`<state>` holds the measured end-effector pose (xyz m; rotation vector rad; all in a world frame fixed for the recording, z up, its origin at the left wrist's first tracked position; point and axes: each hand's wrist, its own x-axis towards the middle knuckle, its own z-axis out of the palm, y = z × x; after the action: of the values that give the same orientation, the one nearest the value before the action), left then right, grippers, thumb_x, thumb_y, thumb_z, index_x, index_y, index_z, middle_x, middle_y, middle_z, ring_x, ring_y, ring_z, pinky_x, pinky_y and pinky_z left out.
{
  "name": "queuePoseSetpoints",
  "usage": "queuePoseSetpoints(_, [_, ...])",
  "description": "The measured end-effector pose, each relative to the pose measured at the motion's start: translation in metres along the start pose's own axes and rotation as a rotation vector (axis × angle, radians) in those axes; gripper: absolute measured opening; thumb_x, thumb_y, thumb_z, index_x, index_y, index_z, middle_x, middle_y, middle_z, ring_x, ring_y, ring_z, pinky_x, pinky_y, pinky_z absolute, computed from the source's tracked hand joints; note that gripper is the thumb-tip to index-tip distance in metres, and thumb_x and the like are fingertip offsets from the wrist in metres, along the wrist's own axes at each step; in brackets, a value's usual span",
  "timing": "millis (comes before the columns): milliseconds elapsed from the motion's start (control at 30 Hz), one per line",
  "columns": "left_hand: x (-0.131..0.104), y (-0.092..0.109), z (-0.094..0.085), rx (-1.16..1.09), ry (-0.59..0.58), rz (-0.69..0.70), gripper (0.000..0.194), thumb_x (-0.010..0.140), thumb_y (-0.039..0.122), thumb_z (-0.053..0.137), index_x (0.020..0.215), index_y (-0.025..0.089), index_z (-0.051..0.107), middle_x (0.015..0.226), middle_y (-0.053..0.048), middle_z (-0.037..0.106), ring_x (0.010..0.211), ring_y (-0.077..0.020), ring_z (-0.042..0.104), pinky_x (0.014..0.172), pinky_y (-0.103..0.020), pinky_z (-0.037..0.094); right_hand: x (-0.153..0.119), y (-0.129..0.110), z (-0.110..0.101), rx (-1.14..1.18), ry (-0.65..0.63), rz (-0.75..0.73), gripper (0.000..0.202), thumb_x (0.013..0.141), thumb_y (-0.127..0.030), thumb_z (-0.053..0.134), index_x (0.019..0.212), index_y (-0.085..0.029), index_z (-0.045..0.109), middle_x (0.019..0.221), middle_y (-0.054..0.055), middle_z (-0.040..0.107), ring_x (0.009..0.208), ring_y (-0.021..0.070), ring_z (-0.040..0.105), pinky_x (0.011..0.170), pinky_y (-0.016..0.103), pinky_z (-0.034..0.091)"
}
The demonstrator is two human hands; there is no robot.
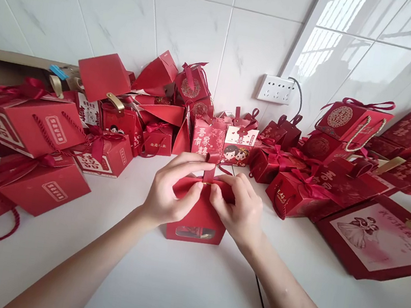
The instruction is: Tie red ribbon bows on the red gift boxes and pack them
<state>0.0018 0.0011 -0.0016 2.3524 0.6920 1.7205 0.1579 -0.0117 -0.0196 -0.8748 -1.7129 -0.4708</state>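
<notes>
A red gift box (pixel 198 215) with a small clear window low on its front stands upright on the white table, right before me. From its top rises a dark red ribbon loop (pixel 209 171). My left hand (pixel 175 188) grips the box's upper left edge, thumb on the front by the ribbon and fingers bent over behind. On the other side, my right hand (pixel 238 205) pinches the upper right edge, its thumb close to the left one. Between the thumbs shows a small gold-coloured bit. Through the window something patterned is visible, too small to name.
Red boxes with ribbons (pixel 40 121) crowd the left, and more red boxes (pixel 349 124) are stacked at the right. Behind my box stand printed gift bags (pixel 208 136). A flat-lying box with a couple print (pixel 379 234) is at the right. A power socket (pixel 276 89) sits against the tiled wall.
</notes>
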Motion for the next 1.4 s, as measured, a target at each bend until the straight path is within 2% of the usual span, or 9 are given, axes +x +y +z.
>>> queuePoseSetpoints(600, [0.0007,0.0031,0.0009,-0.017,0.002,-0.061,0.025,0.081,0.014,0.053,0.102,0.017,0.066,0.101,-0.007,0.063,0.091,-0.0160,0.061,0.069,-0.025,0.057,-0.0006,-0.0016,0.0001,0.092,-0.028,0.082,0.010,0.087,-0.019,0.051,0.078,-0.021,0.048,0.064,-0.002,0.053,0.054,0.0106,0.051,0.046,0.022,0.039])
queuePoseSetpoints(700, [0.0011,0.0029,0.0004,-0.049,-0.008,-0.048,0.026,0.080,0.013,0.053,0.102,0.016,0.065,0.101,-0.007,0.063,0.090,-0.0154,0.061,0.070,-0.024,0.057,0.0001,-0.0028,-0.0020,0.120,-0.044,0.086,0.001,0.086,-0.019,0.051,0.084,-0.020,0.051,0.068,-0.001,0.055,0.056,0.0114,0.051,0.048,0.023,0.041])
queuePoseSetpoints(767, [0.0014,0.0027,-0.0001,-0.066,-0.017,-0.038,0.026,0.080,0.012,0.053,0.103,0.016,0.065,0.100,-0.007,0.062,0.091,-0.0155,0.061,0.069,-0.024,0.057,0.0004,-0.0034,-0.0026,0.135,-0.052,0.083,0.008,0.085,-0.020,0.051,0.093,-0.019,0.052,0.072,0.001,0.057,0.058,0.0120,0.053,0.050,0.024,0.042])
queuePoseSetpoints(900, [0.0010,0.0022,0.0000,-0.066,-0.021,-0.039,0.025,0.079,0.013,0.054,0.102,0.017,0.065,0.100,-0.007,0.062,0.091,-0.0159,0.061,0.070,-0.025,0.058,0.0005,-0.0033,-0.0015,0.127,-0.038,0.054,0.008,0.085,-0.018,0.051,0.092,-0.019,0.054,0.067,-0.001,0.051,0.054,0.0116,0.048,0.047,0.024,0.039])
queuePoseSetpoints(1033, [-0.0006,0.0012,0.0026,-0.083,0.015,-0.114,0.027,0.079,0.015,0.056,0.106,0.017,0.060,0.104,-0.008,0.063,0.092,-0.0174,0.062,0.069,-0.026,0.058,0.0005,-0.0028,-0.0008,0.138,-0.033,0.054,0.006,0.085,-0.016,0.050,0.087,-0.019,0.054,0.065,-0.001,0.047,0.053,0.0114,0.046,0.047,0.024,0.038])
queuePoseSetpoints(1100, [-0.0011,0.0001,0.0040,-0.134,0.046,-0.155,0.037,0.077,0.016,0.059,0.114,0.017,0.054,0.098,-0.007,0.064,0.090,-0.0180,0.063,0.068,-0.027,0.058,0.0003,-0.0030,-0.0012,0.150,-0.037,0.059,0.005,0.085,-0.016,0.050,0.087,-0.020,0.054,0.065,-0.001,0.048,0.054,0.0113,0.047,0.047,0.024,0.038])
queuePoseSetpoints(1200, [-0.0013,-0.0015,0.0049,-0.203,0.066,-0.190,0.050,0.074,0.016,0.061,0.122,0.018,0.046,0.077,-0.001,0.063,0.077,-0.0154,0.064,0.069,-0.028,0.058,-0.0003,-0.0033,-0.0014,0.152,-0.036,0.066,0.010,0.085,-0.017,0.051,0.094,-0.020,0.053,0.068,-0.001,0.051,0.054,0.0115,0.049,0.047,0.024,0.039])
queuePoseSetpoints(1300, [-0.0010,-0.0013,0.0043,-0.164,0.068,-0.197,0.043,0.074,0.017,0.061,0.116,0.017,0.052,0.067,0.002,0.061,0.066,-0.0128,0.062,0.070,-0.028,0.056,-0.0013,-0.0035,-0.0010,0.160,-0.036,0.057,0.013,0.086,-0.017,0.051,0.098,-0.021,0.052,0.070,-0.001,0.054,0.056,0.0120,0.051,0.047,0.023,0.039])
queuePoseSetpoints(1400, [-0.0001,0.0010,0.0030,-0.076,0.078,-0.197,0.020,0.073,0.017,0.061,0.094,0.016,0.060,0.070,0.000,0.063,0.066,-0.0124,0.062,0.067,-0.026,0.055,-0.0024,-0.0037,-0.0004,0.199,-0.041,0.095,0.010,0.086,-0.018,0.052,0.096,-0.022,0.052,0.073,0.000,0.057,0.060,0.0128,0.054,0.052,0.024,0.043])
